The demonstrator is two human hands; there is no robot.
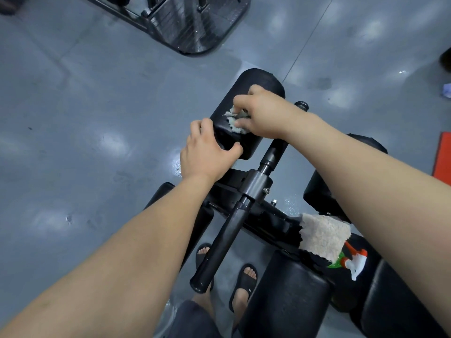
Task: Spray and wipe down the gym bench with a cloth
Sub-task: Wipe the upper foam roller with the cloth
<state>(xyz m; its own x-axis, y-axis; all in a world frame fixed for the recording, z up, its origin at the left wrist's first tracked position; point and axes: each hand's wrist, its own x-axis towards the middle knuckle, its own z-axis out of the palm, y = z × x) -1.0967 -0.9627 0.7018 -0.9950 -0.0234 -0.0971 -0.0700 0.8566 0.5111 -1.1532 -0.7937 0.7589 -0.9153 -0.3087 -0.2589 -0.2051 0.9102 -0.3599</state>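
Note:
A black padded roller point(258, 81) sits at the far end of the gym bench frame point(253, 181). My right hand point(261, 113) grips a small crumpled pale cloth point(235, 120) and holds it against the roller's top. My left hand point(207, 152) clasps the roller's near end, thumb on its end face. A second, beige fluffy cloth point(324, 236) lies on the bench at lower right, partly over a spray bottle point(352, 262) with a white, red and green head.
A black handle bar point(219, 250) juts toward me from the frame. More black pads point(288, 296) sit at lower right. My feet in black sandals point(244, 281) stand on the grey floor. Another machine's base point(192, 28) lies at the top, an orange mat point(443, 157) at right.

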